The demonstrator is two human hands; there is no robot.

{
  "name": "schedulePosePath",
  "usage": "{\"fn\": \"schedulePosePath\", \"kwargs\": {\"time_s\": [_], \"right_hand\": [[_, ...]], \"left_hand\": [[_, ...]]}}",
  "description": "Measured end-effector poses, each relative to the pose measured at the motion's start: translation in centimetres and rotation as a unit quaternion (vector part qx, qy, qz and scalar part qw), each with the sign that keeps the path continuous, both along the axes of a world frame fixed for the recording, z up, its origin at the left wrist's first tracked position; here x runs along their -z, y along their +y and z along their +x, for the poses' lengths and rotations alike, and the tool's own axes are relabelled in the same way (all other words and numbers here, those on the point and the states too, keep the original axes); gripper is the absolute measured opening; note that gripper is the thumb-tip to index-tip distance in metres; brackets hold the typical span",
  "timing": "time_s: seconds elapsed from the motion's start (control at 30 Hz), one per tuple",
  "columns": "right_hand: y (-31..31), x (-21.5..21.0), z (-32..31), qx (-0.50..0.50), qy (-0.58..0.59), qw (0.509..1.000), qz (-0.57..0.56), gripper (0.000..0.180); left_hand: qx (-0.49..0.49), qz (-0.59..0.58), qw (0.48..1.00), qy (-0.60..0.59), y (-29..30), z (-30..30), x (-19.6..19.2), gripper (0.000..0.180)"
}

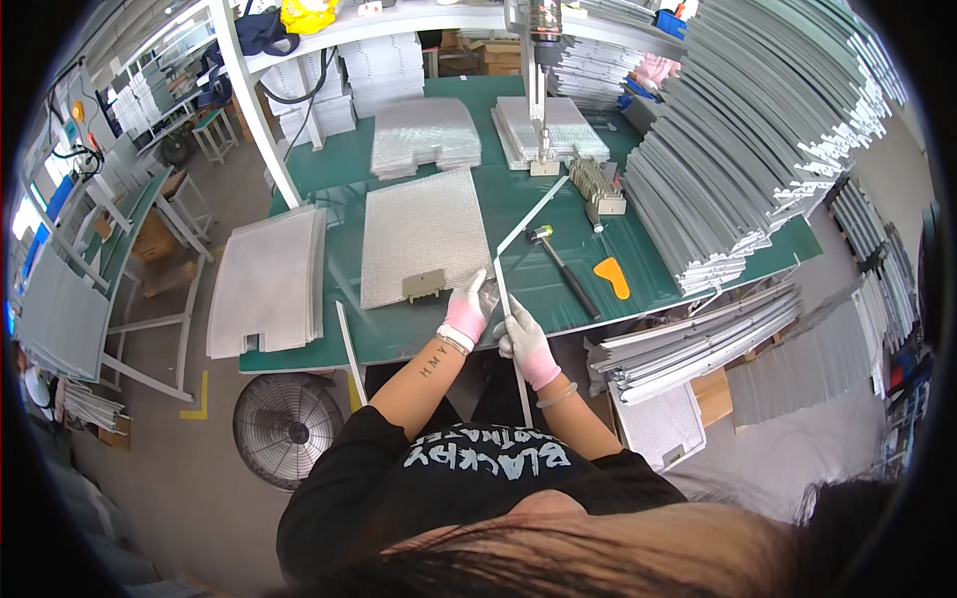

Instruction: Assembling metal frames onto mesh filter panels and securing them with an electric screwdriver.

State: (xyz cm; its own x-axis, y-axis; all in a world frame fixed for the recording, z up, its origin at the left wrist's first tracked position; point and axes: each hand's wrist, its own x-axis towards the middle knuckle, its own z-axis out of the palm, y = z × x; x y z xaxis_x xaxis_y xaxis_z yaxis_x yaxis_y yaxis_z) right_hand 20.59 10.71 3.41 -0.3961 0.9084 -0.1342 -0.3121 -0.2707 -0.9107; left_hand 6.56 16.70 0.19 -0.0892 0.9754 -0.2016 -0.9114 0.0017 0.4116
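Note:
A silvery mesh panel point(419, 224) lies on the green tabletop, with a beige block point(424, 285) at its near edge. My left hand point(470, 305), in a white and pink glove, closes on the panel's near right corner, beside the bent white strip point(502, 277). Some of its fingertips are hidden. My right hand point(524, 341), gloved alike, is wrapped round that strip below the bend. The strip's far arm slants right across the table, while its near end hangs past the front edge. A hammer point(566, 271) and a yellow scraper point(612, 278) lie to the right.
Stacked mesh panels point(267, 279) overhang the table's left end; another stack point(427, 138) lies behind. A press head point(543, 159) stands near a row of beige blocks point(596, 187). Tall grey strip stacks point(738, 149) rise at right. Below left stands a floor fan point(289, 432).

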Motion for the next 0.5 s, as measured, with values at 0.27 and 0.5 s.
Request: {"fn": "schedulePosePath", "kwargs": {"time_s": [0.27,0.5], "right_hand": [[-0.2,-0.8,0.2,-0.020,0.011,0.999,-0.030,0.050],[1.3,-0.9,0.0,-0.007,-0.100,0.994,0.040,0.051]], "left_hand": [[-0.018,0.010,0.999,0.027,0.4,0.1,0.0,0.015],[-0.003,0.011,0.997,0.075,0.3,0.4,0.2,0.017]]}}
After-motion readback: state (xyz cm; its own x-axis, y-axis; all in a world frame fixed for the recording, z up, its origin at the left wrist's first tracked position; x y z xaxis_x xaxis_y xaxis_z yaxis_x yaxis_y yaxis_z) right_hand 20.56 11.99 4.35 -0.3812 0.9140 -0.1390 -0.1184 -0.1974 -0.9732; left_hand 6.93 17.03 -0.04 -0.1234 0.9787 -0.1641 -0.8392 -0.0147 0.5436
